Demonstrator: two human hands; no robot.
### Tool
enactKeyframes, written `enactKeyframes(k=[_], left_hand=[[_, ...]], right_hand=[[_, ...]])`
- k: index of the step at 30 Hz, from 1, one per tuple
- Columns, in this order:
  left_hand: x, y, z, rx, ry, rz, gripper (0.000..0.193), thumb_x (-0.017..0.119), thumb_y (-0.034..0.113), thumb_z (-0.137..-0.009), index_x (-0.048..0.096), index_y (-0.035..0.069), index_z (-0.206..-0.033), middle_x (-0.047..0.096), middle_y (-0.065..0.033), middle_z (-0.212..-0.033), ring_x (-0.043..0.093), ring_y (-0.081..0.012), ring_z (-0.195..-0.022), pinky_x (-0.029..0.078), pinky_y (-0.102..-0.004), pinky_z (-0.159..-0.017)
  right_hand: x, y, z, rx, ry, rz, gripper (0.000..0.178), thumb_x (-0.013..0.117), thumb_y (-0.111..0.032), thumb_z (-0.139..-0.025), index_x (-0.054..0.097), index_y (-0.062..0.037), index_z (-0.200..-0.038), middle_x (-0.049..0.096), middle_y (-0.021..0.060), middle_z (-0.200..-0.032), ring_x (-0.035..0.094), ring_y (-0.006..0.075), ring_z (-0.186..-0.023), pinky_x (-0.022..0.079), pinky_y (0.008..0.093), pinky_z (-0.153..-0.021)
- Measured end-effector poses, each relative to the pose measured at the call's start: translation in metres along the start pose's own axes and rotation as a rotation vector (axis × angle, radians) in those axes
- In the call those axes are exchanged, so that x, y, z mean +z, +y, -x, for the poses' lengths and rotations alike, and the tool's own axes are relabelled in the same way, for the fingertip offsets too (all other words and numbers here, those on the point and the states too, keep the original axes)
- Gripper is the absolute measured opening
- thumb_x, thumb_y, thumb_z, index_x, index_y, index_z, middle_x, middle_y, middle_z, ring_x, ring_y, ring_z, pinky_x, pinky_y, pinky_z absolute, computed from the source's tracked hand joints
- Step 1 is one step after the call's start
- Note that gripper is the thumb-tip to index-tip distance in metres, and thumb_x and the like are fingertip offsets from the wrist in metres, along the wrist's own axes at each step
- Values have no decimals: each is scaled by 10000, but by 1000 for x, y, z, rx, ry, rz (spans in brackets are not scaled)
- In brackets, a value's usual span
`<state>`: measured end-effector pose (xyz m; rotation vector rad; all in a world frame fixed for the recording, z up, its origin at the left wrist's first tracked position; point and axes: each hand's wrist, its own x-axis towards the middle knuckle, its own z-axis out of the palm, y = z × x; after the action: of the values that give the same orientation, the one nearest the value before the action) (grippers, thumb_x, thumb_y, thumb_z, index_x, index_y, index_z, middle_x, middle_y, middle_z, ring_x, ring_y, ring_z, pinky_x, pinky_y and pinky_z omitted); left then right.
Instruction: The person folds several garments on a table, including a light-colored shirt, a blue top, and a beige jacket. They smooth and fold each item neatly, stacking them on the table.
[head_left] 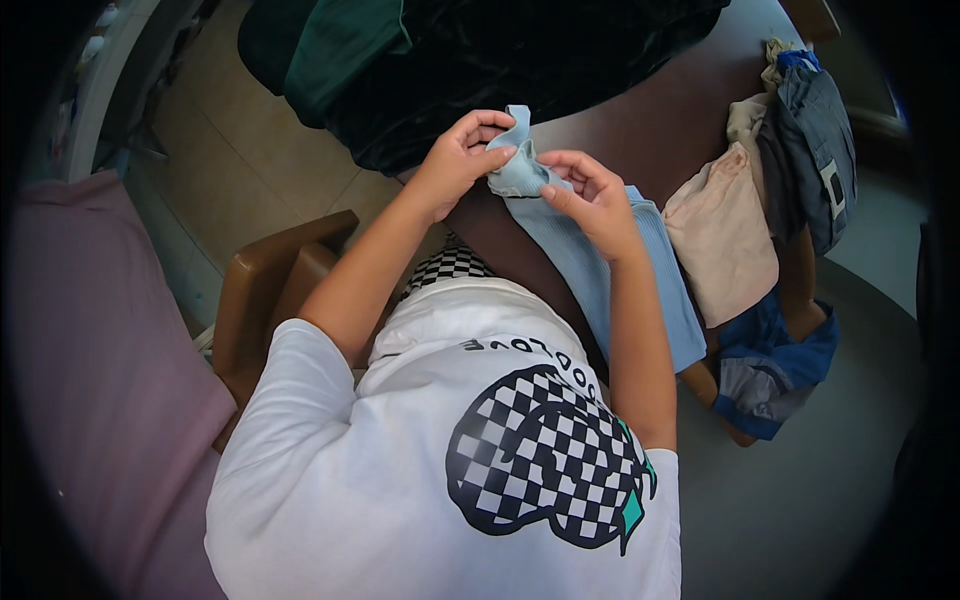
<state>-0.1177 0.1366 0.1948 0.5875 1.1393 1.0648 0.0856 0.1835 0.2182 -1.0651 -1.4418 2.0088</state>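
Brown worktop (680, 130) was partly covered by dark green cloth (345, 55). Pale blue garment (565, 245) lay along the worktop's near side, one end raised: left hand (472, 155) and right hand (580, 190) each pinched that end.

The white T-shirt (330, 460) on the person's own body bears 1 curved line of black printed capitals (525, 348), set between the shirt's hem side and a large black-and-white checked print (545, 455). On a grey garment (805, 105) at the right, 1 pale rectangular patch (833, 188) shows, its marking too small to read.
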Motion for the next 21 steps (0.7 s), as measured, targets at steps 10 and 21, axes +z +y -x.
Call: enactKeyframes(k=[10, 21], left_hand=[[1, -18, 8, 160, -184, 189, 514, 654, 65, -837, 433, 53, -1300, 489, -52, -1235, 497, -152, -1156, 417, -308, -981], [6, -21, -10, 197, 189, 53, 443, 624, 31, -844, 459, 26, -1256, 572, -84, -1143, 558, -147, -1037, 443, -286, -920]], right_hand=[[0, -13, -15, -122, 8, -112, 234, 590, 108, -806, 606, 16, -1021, 625, 46, -964, 602, 110, -914, 487, 231, -818], [1, 7, -28, -336, 458, 192, 358, 574, 78, -818, 567, 7, -1169, 605, 109, -1168, 617, 154, -982, 509, 265, -817]])
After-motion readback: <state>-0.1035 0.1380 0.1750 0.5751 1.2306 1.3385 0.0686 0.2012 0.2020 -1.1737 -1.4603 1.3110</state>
